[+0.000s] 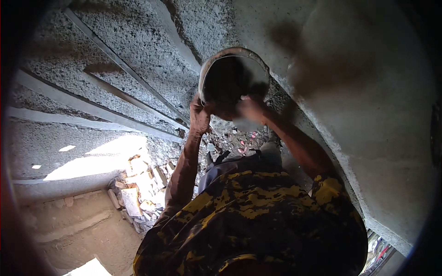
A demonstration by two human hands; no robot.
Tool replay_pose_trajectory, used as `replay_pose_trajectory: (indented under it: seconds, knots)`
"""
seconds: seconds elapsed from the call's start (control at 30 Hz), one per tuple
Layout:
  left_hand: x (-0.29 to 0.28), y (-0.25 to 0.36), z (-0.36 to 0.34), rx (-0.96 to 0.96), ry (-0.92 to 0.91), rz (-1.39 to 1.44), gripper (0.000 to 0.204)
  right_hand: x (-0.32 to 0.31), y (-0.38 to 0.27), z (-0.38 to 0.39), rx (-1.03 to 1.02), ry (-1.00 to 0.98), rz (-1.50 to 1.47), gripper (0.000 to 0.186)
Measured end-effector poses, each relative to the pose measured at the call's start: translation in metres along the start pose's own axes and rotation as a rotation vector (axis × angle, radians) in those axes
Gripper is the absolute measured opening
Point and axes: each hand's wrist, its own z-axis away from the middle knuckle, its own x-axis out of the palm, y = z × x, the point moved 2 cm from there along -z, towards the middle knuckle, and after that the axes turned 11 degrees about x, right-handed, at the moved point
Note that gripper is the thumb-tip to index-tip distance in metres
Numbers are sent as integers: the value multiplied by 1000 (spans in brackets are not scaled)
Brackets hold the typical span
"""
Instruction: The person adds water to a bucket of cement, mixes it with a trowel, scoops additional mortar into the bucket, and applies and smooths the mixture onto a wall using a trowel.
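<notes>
A round, deep pan [235, 50] with a pale rim and a dark inside is in front of me, its mouth turned up toward me. My left hand [200, 117] grips the pan's lower left rim, fingers closed round the edge. At the lower right of the pan, my right hand [251, 109] is smeared by motion. It overlaps the pan's mouth near the rim, and whether it touches or holds anything is unclear. What lies inside the pan is too dark to make out.
Long straight bars [133, 73] run along the rough grey wall at the left. Broken bricks and rubble [133, 200] lie at the lower left, partly in bright sun. Small debris [239, 142] covers the ground by my feet. A smooth grey slab [382, 152] with a rough edge stands close on my right.
</notes>
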Motion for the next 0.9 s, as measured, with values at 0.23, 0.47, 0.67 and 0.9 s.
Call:
replay_pose_trajectory:
  seconds: [0.23, 0.47, 0.67, 0.9]
  knots:
    - [-5, -33, 35, -137, 396, 227, 38, -12, -31, 12, 94, -1, 327, 31]
    - [-63, -70, 130, -231, 541, -500, 21, -14, -105, 3, -182, -342, 442, 16]
    - [-2, 3, 136, -151, 435, -1399, 26, -67, -216, 5, -548, -828, 178, 17]
    - [-24, -67, 183, -507, 949, -459, 27, -328, -148, -114, -52, -138, 61, 32]
